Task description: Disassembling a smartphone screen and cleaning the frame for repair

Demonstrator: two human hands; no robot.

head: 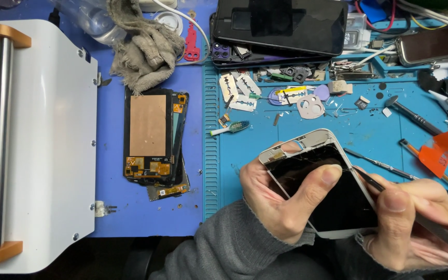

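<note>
Left hand (281, 199) grips a cracked white smartphone (320, 181), thumb across the glass. Right hand (416, 223), at its 3 o'clock, pinches a metal pry tool (372, 181) against the phone's edge. Razor blades (237, 91) lie at 11 o'clock.

Cluttered blue work mat (286, 140)

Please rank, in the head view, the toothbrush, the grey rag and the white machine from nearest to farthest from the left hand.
From the left hand:
1. Toothbrush, just above-left on the teal mat.
2. Grey rag, top, on the blue mat.
3. White machine, far left edge.
</note>
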